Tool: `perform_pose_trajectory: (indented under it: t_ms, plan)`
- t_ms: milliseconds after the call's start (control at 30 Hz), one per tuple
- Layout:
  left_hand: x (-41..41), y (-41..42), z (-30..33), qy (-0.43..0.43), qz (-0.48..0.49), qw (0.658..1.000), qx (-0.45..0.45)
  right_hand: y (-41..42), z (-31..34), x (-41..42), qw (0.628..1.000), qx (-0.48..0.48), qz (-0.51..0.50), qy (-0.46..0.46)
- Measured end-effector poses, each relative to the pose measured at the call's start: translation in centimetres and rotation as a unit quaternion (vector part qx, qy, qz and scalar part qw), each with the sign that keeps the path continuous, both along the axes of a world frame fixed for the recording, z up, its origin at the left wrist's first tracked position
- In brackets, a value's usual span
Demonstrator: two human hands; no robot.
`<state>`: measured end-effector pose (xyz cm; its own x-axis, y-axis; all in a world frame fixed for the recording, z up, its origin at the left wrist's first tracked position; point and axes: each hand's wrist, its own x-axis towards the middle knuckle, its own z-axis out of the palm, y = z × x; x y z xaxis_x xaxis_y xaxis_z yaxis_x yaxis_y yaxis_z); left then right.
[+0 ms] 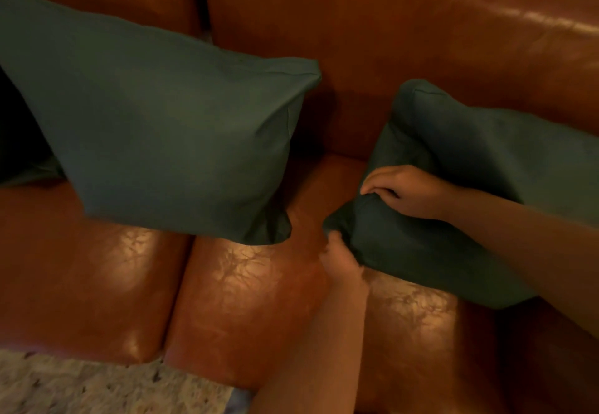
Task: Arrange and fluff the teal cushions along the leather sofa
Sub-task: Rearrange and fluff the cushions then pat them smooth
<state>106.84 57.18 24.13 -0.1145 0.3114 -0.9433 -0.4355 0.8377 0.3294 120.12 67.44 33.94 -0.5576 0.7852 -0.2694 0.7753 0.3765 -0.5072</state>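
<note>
A large teal cushion (168, 122) leans upright against the back of the brown leather sofa (246, 300), over the seam between two seat pads. A second teal cushion (470, 161) lies slumped on the right seat pad against the backrest. My right hand (408, 191) grips the upper side of its near-left corner, fingers curled into the fabric. From below, my left hand (340, 259) pinches the same corner, its fingertips tucked under the cloth. A third teal cushion edge (29, 167) peeks out behind the large one at far left.
A pale speckled rug (97, 387) covers the floor in front of the sofa at the bottom left. A strip of bare leather seat lies between the two cushions. My right forearm crosses over the lower right part of the slumped cushion.
</note>
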Motion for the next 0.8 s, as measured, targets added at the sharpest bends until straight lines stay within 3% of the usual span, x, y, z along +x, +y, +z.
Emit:
perform_pose_trajectory:
  t_ms: [67, 200, 300, 400, 467, 567, 600, 700, 800]
  plan:
    - [0.1, 1.1, -2.4, 0.038, 0.025, 0.999, 0.026, -0.1, -0.3, -0.1, 1.000, 0.003, 0.008, 0.003]
    - [-2.3, 2.2, -0.3, 0.207, -0.156, 0.961, 0.094, -0.3, -0.6, 0.1, 1.000, 0.011, 0.006, 0.006]
    - [-3.8, 0.5, 0.4, 0.296, -0.214, 0.922, 0.128, -0.3, -0.4, 0.4, 0.999, 0.015, -0.030, 0.011]
    - [-3.7, 0.2, -0.7, 0.224, -0.226, 0.936, 0.152, -0.5, -0.2, 0.3, 1.000, 0.026, -0.011, 0.003]
    - [-4.0, 0.8, -1.3, 0.094, -0.125, 0.978, 0.138, -0.8, -0.1, -0.1, 0.998, 0.044, 0.028, -0.020]
    - [-6.0, 1.1, -2.5, -0.044, -0.005, 0.994, 0.101, -1.0, -0.2, -1.6, 0.972, 0.132, 0.136, -0.137]
    - [-6.8, 1.0, -3.4, -0.074, -0.013, 0.990, 0.116, -1.1, -0.2, -2.4, 0.954, 0.133, 0.175, -0.202]
    - [-7.3, 0.4, -4.9, -0.041, -0.209, 0.958, 0.190, -1.0, -0.3, -5.1, 0.895, 0.083, 0.233, -0.371]
    - [-7.0, 0.5, -5.7, 0.046, -0.226, 0.943, 0.242, -0.4, -0.3, -5.6, 0.882, 0.082, 0.233, -0.400]
